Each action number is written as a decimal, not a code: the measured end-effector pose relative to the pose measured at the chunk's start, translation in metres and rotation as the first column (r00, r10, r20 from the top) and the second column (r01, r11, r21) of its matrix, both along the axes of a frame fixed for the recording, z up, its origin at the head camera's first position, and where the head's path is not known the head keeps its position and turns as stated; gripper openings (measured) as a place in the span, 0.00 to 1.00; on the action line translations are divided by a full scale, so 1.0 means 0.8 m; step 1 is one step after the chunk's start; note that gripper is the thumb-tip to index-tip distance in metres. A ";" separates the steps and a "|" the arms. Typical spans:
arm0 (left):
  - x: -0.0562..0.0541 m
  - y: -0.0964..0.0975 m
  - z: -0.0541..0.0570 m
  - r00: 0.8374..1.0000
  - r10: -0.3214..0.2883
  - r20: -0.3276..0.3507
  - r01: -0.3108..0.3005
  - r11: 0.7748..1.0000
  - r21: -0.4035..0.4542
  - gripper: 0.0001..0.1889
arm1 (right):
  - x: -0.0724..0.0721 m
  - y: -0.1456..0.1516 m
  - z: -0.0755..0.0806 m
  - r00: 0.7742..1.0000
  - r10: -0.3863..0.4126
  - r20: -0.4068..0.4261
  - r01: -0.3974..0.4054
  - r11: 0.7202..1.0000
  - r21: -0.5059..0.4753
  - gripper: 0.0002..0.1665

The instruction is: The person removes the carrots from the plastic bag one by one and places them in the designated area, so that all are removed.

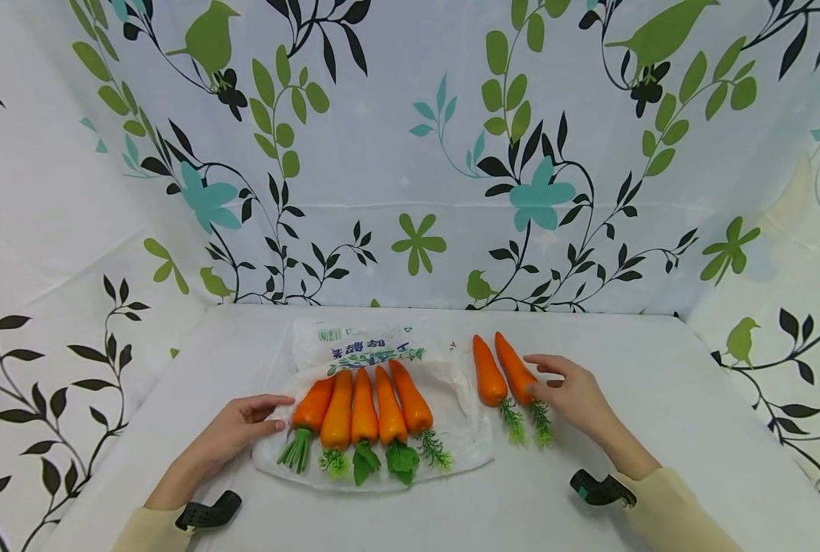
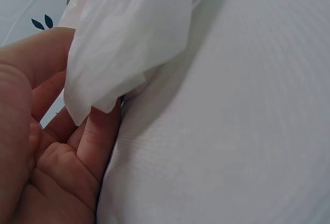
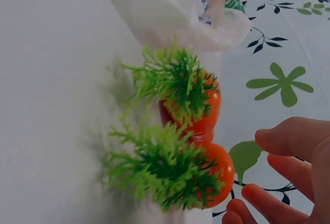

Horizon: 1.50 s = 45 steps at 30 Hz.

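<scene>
Several orange carrots with green tops lie side by side on a flattened white plastic bag with blue and green print. At the bag's left edge is my left hand, thumb and fingers apart; in the left wrist view the bag's plastic hides its fingertips. To the right of the bag, two more carrots lie on the table: a left one and a right one. Beside the right one is my right hand, its fingers spread. The right wrist view shows those fingers apart from the carrots' leafy ends.
A white table lies under everything. Behind it hangs a cloth patterned with leaves and birds, with similar cloth on both sides. Black devices sit at both wrists, the left one and the right one.
</scene>
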State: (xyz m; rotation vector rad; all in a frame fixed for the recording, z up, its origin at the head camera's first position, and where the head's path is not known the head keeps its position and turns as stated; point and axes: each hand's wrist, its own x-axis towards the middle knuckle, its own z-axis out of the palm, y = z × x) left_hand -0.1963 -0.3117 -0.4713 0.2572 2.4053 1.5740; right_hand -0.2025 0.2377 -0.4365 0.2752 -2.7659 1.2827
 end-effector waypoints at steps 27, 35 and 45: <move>0.002 0.001 0.002 1.000 -0.005 0.014 0.004 1.000 0.027 0.26 | 0.017 -0.088 0.019 0.978 0.186 -0.099 -0.192 0.980 -0.055 0.18; 0.002 0.001 0.002 1.000 -0.007 0.017 0.007 1.000 0.028 0.26 | 0.021 -0.119 0.017 0.956 0.273 -0.102 -0.282 0.956 -0.080 0.17; 0.000 0.000 0.000 1.000 -0.011 0.002 0.011 1.000 0.009 0.25 | 0.020 -0.154 0.010 0.927 0.372 -0.038 -0.374 0.917 -0.136 0.20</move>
